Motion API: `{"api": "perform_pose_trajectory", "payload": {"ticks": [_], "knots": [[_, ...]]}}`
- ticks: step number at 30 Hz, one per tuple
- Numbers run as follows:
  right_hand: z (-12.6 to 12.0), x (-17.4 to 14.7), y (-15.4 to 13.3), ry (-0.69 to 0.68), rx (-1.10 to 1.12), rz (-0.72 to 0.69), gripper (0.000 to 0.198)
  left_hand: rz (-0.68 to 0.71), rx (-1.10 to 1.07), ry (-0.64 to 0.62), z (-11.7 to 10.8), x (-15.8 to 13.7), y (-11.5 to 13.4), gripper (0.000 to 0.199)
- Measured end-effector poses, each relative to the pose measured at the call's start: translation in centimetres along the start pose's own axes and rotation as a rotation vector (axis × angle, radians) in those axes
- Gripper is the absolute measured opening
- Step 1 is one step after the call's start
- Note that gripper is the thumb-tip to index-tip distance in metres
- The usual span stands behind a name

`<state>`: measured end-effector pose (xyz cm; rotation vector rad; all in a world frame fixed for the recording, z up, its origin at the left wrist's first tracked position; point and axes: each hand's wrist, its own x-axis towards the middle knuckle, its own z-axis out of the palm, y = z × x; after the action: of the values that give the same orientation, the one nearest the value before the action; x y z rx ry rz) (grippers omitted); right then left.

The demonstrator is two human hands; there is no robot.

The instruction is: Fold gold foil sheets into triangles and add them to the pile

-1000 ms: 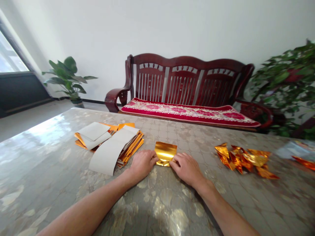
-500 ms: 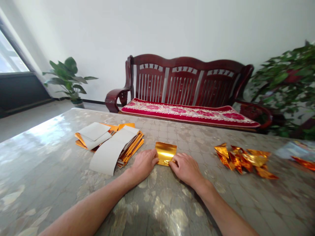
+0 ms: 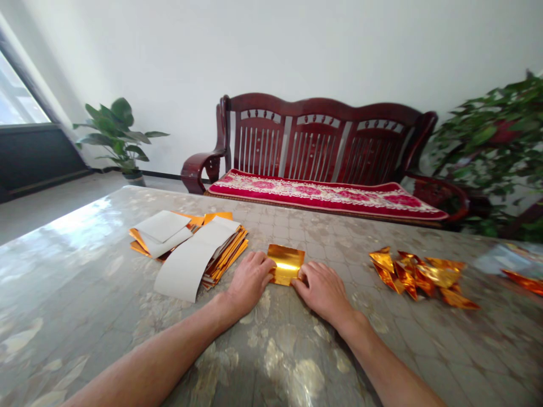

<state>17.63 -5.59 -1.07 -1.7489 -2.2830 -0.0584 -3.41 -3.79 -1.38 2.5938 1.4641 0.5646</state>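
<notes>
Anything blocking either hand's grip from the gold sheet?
Nothing visible. The left hand and right hand already touch the gold sheet at opposite sides. The paper stack lies left of it, folded foil pieces right.

From our head we look forward and down over the tabletop (image 3: pixel 339 237), our left hand (image 3: pixel 249 281) and right hand (image 3: pixel 326 289) close by, the sofa (image 3: pixel 313 151) farther off

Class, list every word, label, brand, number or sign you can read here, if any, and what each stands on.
No readable text: none on the gold foil paper, the stacked sheets or the folded foil pieces.
Any print on the plastic bag is too blurred to read.
</notes>
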Motion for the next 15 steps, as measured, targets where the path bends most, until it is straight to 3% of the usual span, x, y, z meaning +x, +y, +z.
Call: {"api": "perform_pose_trajectory", "payload": {"ticks": [8,15], "knots": [[0.4,-0.1,0.4,0.062,0.119,-0.058,0.011,0.215,0.013,-0.077,0.5,-0.8,0.0,0.019],[0.4,0.0,2.0,-0.014,0.315,-0.172,0.014,0.190,0.061,-0.109,0.0,-1.3,0.3,0.024]]}}
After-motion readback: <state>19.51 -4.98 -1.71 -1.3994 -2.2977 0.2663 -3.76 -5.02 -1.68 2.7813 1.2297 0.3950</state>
